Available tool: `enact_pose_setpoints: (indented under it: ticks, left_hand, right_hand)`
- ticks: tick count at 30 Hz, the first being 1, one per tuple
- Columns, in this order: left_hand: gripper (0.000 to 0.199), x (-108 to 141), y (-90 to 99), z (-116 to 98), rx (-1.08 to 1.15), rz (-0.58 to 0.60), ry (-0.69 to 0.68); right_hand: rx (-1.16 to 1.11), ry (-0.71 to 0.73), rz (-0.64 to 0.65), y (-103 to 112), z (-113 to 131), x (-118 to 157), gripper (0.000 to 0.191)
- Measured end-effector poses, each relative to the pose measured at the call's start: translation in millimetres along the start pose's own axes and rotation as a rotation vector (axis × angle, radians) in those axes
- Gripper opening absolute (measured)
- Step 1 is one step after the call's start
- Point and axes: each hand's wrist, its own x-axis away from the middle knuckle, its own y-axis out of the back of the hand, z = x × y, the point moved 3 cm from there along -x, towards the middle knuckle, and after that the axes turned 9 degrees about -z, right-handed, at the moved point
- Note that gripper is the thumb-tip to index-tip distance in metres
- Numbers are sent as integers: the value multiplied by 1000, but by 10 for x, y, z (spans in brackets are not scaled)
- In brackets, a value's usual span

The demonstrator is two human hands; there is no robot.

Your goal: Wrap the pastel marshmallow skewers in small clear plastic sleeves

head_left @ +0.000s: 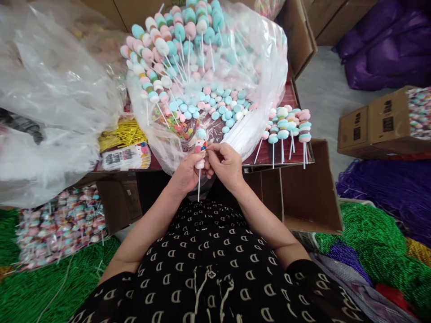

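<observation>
My left hand (186, 172) is closed around a pastel candy skewer of round pieces in blue, pink and white (200, 163), thumb laid along its front, the thin white stick poking down towards my lap; red and blue print shows across its middle. My right hand (227, 163) is curled at its right side, thumb and forefinger brought near each other, but what they pinch, and how tightly, is too small for me to tell. Just beyond both hands, a large clear plastic bag (161, 154) spreads over the dark red worktop (262, 157). Loose blue, pink and white candy discs (232, 105) lie there, with small multicoloured rings (183, 130) nearer my left hand and a bundle of thin white sticks (247, 132) just past my right. Farther out rises a heap of threaded pastel skewers (180, 31). Well to the left of my hands are yellow strips (124, 134), with a fanned stack of printed clear wrappers (124, 157) on their near side. Right of my right hand, more threaded skewers (284, 125) rest at the worktop's edge, sticks towards me.
</observation>
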Motion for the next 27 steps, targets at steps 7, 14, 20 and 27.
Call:
enact_pose_setpoints:
  ticks: [7,14,20,27]
  left_hand:
    - [20,-32,45,33,-109,-132,-66]
    - [21,-36,7,76,-149,-131,-69]
    - [21,-17,-15,41,-149,-136,-79]
    - [14,36,-51,16,-166,-76,-64]
  right_hand:
    - [140,120,-38,-12,11,-42,5]
    - [-186,-137,271,67,-104,-119,16]
    - [-34,95,41,189,-91,-73,17]
    - [196,425,-84,196,-66,-31,15]
